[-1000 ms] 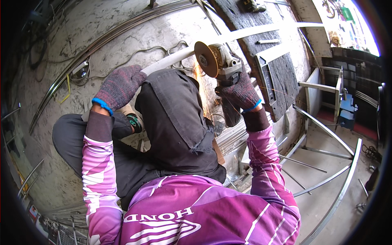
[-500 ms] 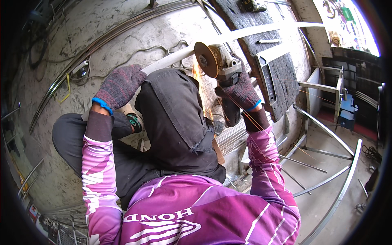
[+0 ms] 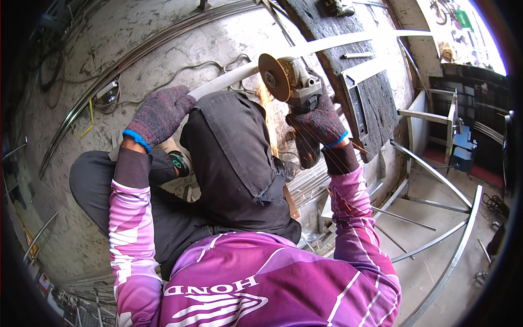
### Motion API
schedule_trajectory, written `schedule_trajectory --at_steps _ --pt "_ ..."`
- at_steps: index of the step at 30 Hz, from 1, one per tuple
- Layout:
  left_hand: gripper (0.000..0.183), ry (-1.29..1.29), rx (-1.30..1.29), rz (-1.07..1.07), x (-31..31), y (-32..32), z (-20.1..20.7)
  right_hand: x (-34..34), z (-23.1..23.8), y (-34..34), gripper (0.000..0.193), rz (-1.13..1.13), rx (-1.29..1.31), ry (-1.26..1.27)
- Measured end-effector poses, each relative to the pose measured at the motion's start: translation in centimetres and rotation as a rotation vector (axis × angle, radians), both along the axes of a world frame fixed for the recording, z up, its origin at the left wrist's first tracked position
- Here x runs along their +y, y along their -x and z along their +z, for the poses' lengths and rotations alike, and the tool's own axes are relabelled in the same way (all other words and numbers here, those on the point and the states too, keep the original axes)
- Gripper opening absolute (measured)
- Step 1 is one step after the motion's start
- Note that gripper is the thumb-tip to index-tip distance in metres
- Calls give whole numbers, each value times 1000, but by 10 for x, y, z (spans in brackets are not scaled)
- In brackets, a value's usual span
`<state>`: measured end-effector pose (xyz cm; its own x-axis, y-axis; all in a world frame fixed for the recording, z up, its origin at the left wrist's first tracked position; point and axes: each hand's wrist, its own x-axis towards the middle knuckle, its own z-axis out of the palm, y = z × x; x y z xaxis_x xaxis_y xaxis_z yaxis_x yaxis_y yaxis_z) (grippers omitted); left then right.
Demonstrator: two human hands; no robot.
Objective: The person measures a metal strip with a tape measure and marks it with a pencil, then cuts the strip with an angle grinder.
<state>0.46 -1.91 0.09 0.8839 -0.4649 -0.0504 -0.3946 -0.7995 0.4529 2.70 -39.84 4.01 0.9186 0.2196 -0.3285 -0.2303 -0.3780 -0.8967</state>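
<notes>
My right hand (image 3: 321, 119), in a dark knitted glove with a blue cuff, is wrapped round an angle grinder (image 3: 297, 82). The grinder's brown disc (image 3: 274, 77) meets a long flat metal strip (image 3: 224, 80), and orange sparks (image 3: 267, 106) stream down and back over my right sleeve. Gloved the same way, my left hand (image 3: 160, 114) grips the near end of the strip beside my raised knee (image 3: 226, 117). From there the strip runs up to the right, across a dark wooden plank (image 3: 332, 54). The disc hides the exact contact spot.
A metal square (image 3: 355, 103) and a short rod (image 3: 358, 55) lie on the plank. Long thin bars (image 3: 125, 62) and a cable (image 3: 180, 68) stretch over the floor at the left. Curved metal framing (image 3: 463, 245) stands at the right; a bundle of bars (image 3: 310, 188) lies beneath the grinder.
The grinder has shifted very slightly to the left and down. The sparks spread differently, more of them over my right wrist. My left hand and the strip stay in place.
</notes>
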Motion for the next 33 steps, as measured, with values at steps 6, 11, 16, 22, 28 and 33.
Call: schedule_trajectory --at_steps 6,11,16,22,28,33 --pt "27 -15 12 -14 0 -2 -2 1 0 1 113 -1 10 -5" --pt "27 -27 24 -3 0 -2 -3 1 0 0 100 21 -91 10" --pt "27 -51 -17 -34 2 -2 -4 -2 -3 -1 114 21 -1 -15" --pt "29 -27 -44 -39 1 -1 -5 0 -4 1 113 13 -7 9" --pt "29 -11 -94 -59 2 -2 -8 3 0 2 87 -6 -74 5" --pt "29 -95 -106 -100 3 -3 -9 2 3 -1 109 22 -39 50"
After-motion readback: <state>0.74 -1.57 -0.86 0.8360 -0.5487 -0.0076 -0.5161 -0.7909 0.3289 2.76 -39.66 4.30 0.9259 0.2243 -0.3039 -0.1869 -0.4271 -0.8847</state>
